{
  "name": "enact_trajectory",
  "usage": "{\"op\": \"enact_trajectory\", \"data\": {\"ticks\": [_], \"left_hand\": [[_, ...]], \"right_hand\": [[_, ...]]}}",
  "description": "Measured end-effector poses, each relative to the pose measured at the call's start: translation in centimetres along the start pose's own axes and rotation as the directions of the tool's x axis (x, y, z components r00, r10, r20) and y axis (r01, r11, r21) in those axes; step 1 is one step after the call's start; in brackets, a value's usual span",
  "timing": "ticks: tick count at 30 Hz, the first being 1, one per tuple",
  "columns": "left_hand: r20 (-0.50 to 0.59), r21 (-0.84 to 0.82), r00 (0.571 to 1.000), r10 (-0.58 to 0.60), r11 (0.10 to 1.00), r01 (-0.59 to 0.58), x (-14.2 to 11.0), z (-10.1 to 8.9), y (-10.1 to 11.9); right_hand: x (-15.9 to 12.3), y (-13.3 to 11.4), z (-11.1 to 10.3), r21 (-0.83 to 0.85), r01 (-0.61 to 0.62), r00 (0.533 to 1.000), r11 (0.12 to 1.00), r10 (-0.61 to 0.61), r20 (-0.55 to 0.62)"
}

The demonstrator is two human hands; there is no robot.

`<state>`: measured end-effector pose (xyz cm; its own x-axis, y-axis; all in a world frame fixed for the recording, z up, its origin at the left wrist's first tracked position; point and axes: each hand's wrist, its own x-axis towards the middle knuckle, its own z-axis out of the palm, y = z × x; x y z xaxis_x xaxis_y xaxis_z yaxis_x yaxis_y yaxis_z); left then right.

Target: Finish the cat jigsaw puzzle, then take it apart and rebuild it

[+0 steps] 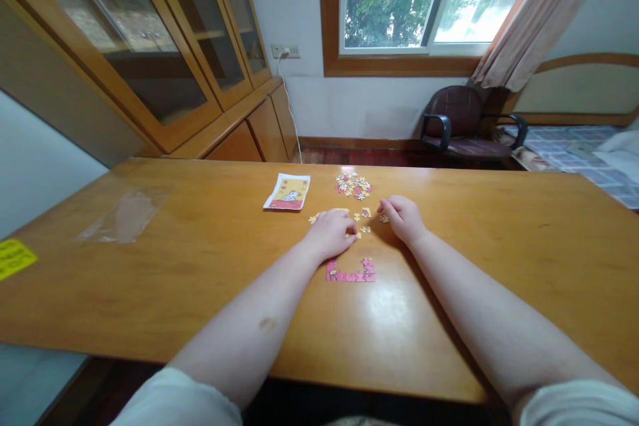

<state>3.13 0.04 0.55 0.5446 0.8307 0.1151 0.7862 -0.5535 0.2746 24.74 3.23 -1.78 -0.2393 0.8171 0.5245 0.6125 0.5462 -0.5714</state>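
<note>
My left hand (pixel 330 233) rests low over yellow jigsaw pieces, its fingers curled down; whatever is under the fingertips is hidden. To its right, my right hand (pixel 403 218) is closed, thumb against the curled fingers, and I cannot make out anything in it. A loose jigsaw piece (pixel 384 218) lies by its fingertips. Between the hands are several separate pieces, among them a yellow and pink piece (pixel 366 212). Nearer to me is a joined pink jigsaw border (pixel 352 276), shaped like a U open at the far side. Beyond the hands lies a pile of mixed jigsaw pieces (pixel 353 185).
A picture card (pixel 288 192) lies left of the pile. Further left, a clear plastic bag (pixel 130 216) and a yellow label (pixel 16 258) are on the wooden table (pixel 210 266). Past the table stand a glass-door cabinet (pixel 200 46) and an armchair (pixel 459 123).
</note>
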Motion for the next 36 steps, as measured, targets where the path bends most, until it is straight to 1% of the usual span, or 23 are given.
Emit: {"op": "enact_trajectory", "data": {"ticks": [3, 6, 9, 12, 15, 18, 20, 23, 25, 27, 29, 31, 33, 35, 36], "left_hand": [[0.020, -0.055, 0.999, 0.027, 0.998, -0.026, 0.1, 0.2, 0.1], [0.001, -0.097, 0.999, 0.042, 0.994, -0.042, 0.1, 0.2, 0.1], [-0.019, -0.088, 0.998, 0.065, 0.994, -0.066, -0.1, 0.2, 0.0], [0.011, -0.071, 0.997, 0.073, 0.995, -0.072, -0.3, 0.1, 0.1], [0.029, -0.080, 0.998, 0.051, 0.996, -0.048, -0.3, 0.0, 0.2], [0.016, -0.092, 0.999, 0.039, 0.995, -0.037, -0.3, -0.1, 0.2], [-0.032, -0.096, 0.999, 0.009, 0.995, -0.012, -0.2, -0.1, -0.1], [-0.135, -0.103, 0.986, -0.097, 0.991, 0.084, 0.0, -0.5, -1.2], [-0.198, -0.103, 0.956, -0.214, 0.975, 0.197, 0.1, -1.0, -2.3], [-0.228, -0.116, 0.914, -0.335, 0.942, 0.316, 0.0, -1.6, -3.5], [-0.216, -0.137, 0.874, -0.436, 0.900, 0.415, -0.1, -2.1, -4.3], [-0.200, -0.135, 0.849, -0.489, 0.872, 0.471, -0.2, -2.4, -4.7], [-0.185, -0.112, 0.848, -0.497, 0.868, 0.485, -0.2, -2.5, -4.8], [-0.172, -0.077, 0.861, -0.478, 0.878, 0.472, -0.2, -2.5, -4.7], [-0.165, -0.056, 0.872, -0.462, 0.887, 0.459, -0.3, -2.5, -4.6]], "right_hand": [[0.0, 0.0, 0.0, 0.003, -0.010, 1.000, 1.000, 0.010, -0.011], [0.0, 0.1, 0.0, 0.021, -0.038, 0.999, 0.999, 0.039, -0.031], [0.1, 0.3, -0.1, 0.016, -0.121, 0.990, 0.993, 0.122, -0.075], [0.2, 0.4, -0.2, -0.015, -0.210, 0.973, 0.978, 0.208, -0.102], [0.2, 0.4, -0.2, -0.043, -0.252, 0.964, 0.967, 0.246, -0.103], [0.3, 0.3, -0.3, -0.088, -0.265, 0.963, 0.960, 0.259, -0.073], [0.5, 0.3, -0.4, -0.149, -0.268, 0.963, 0.952, 0.266, -0.029], [0.9, 0.0, -0.8, -0.315, -0.238, 0.957, 0.919, 0.278, 0.086], [1.1, -0.6, -1.0, -0.457, -0.174, 0.936, 0.872, 0.290, 0.197], [1.3, -1.4, -1.1, -0.594, -0.118, 0.899, 0.796, 0.340, 0.277], [1.3, -2.2, -1.2, -0.693, -0.102, 0.860, 0.714, 0.414, 0.299], [1.3, -3.0, -1.3, -0.737, -0.093, 0.821, 0.669, 0.470, 0.323], [1.2, -3.5, -1.6, -0.744, -0.081, 0.782, 0.664, 0.504, 0.365], [1.2, -3.8, -1.9, -0.737, -0.073, 0.753, 0.672, 0.522, 0.401], [1.2, -3.8, -2.0, -0.735, -0.072, 0.745, 0.674, 0.527, 0.409]]}}
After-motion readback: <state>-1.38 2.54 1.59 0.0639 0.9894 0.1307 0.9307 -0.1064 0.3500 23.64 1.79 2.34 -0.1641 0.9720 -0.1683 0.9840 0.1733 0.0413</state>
